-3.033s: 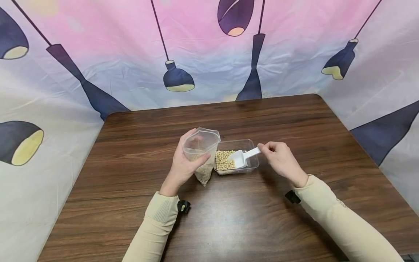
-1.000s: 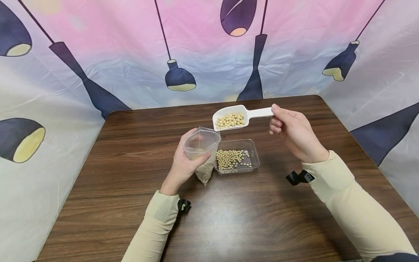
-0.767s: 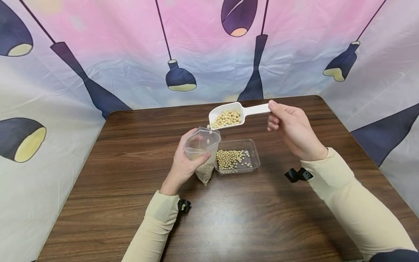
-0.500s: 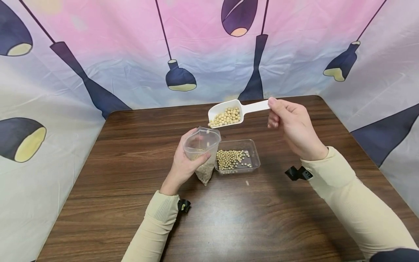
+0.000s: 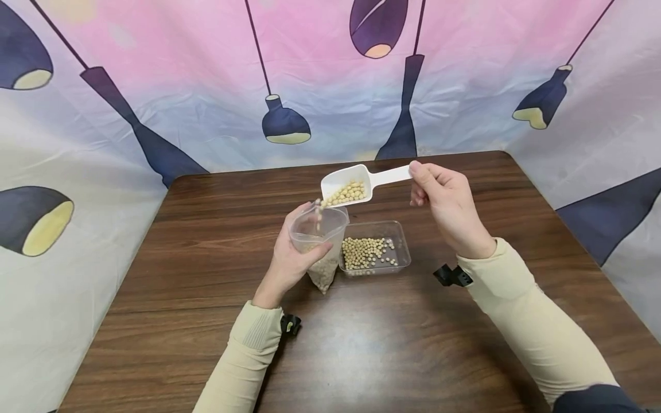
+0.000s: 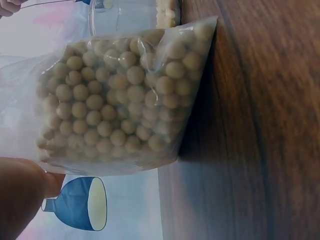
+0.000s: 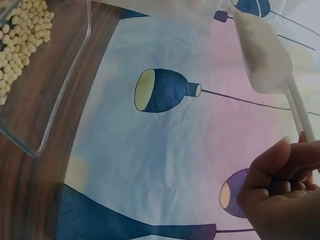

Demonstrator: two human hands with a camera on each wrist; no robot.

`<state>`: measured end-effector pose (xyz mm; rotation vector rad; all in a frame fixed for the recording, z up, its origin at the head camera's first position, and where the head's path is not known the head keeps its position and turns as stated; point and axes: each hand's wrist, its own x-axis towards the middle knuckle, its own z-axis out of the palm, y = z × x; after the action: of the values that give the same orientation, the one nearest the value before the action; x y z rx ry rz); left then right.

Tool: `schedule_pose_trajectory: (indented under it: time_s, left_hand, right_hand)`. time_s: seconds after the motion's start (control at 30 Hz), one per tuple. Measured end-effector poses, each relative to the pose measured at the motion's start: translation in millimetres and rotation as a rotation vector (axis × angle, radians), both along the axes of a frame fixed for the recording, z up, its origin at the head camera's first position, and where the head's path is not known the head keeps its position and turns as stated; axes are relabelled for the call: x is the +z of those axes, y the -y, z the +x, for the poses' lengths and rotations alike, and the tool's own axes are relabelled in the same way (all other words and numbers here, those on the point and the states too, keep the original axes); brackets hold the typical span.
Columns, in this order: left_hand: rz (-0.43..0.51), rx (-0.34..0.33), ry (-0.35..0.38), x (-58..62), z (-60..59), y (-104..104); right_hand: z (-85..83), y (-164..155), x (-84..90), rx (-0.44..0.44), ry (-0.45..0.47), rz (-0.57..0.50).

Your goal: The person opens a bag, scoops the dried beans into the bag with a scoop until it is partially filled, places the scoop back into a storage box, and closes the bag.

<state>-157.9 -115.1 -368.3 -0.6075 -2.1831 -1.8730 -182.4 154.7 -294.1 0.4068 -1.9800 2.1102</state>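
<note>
My left hand (image 5: 291, 258) grips a clear plastic bag (image 5: 326, 269) around its upper part, keeping its mouth spread. Round pale beans fill the lower part of the bag, and its bottom sits at the table in the left wrist view. With thumb and fingers my right hand (image 5: 446, 201) pinches the handle of a white scoop (image 5: 393, 175). The scoop tilts over the bag's mouth, and beans (image 5: 348, 193) slide off its lip and fall inside. In the right wrist view the scoop (image 7: 265, 57) shows its underside.
Just right of the bag stands a clear plastic tray (image 5: 400, 238) with beans (image 5: 358, 252) mostly at its left side. Both sit on a dark wooden table (image 5: 217, 229). A cloth printed with lamps (image 5: 206, 115) hangs behind the table.
The right hand has lifted the scoop, loaded with beans, out of the tray and moved it left over the bag. Beans now pour faster and the scoop holds fewer. The left hand stays put.
</note>
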Motion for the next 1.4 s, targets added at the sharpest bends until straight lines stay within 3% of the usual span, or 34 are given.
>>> schedule_pose_trajectory:
  time_s: [0.23, 0.5, 0.6, 0.73, 0.8, 0.9, 1.0, 1.07, 1.23, 1.3, 1.4]
  left_hand:
    - [-0.004, 0.018, 0.049, -1.0, 2.1, 1]
    - [0.006, 0.012, 0.023, 1.2, -1.4, -1]
    - [0.012, 0.002, 0.015, 0.9, -2.3, -2]
    - [0.015, -0.003, 0.002, 0.1, -3.0, -3]
    - [0.016, 0.000, -0.005, -0.2, -3.7, -3]
    - [0.021, 0.003, -0.015, -0.5, -5.3, -3]
    - [0.029, -0.004, -0.018, -0.7, -6.4, -4]
    - [0.033, -0.014, -0.014, -1.0, -6.4, -5]
    - [0.035, -0.029, -0.011, -2.5, -5.3, -8]
    - [0.034, -0.028, -0.013, -3.5, -5.0, -9]
    - [0.027, -0.028, -0.017, -4.9, -5.0, -9]
  right_hand:
    - [2.7, 3, 0.5, -0.026, -0.141, 0.130]
    - [12.5, 6, 11.3, -0.117, -0.314, 0.321]
    - [18.7, 7, 15.4, -0.155, -0.444, 0.386]
    - [25.7, 5, 17.0, -0.286, -0.668, 0.455]
    - [28.5, 3, 13.0, -0.392, -0.711, 0.553]
    - [29.1, 1, -3.6, -0.507, -0.638, 0.780]
    - [25.1, 1, -28.3, -0.521, -0.536, 0.997]
    - [21.1, 2, -43.9, -0.510, -0.501, 1.060]
    - [14.7, 3, -67.9, -0.506, -0.468, 1.092]
    - [12.8, 1, -72.1, -0.513, -0.385, 1.057]
    - [9.2, -3, -75.3, -0.530, -0.185, 0.960]
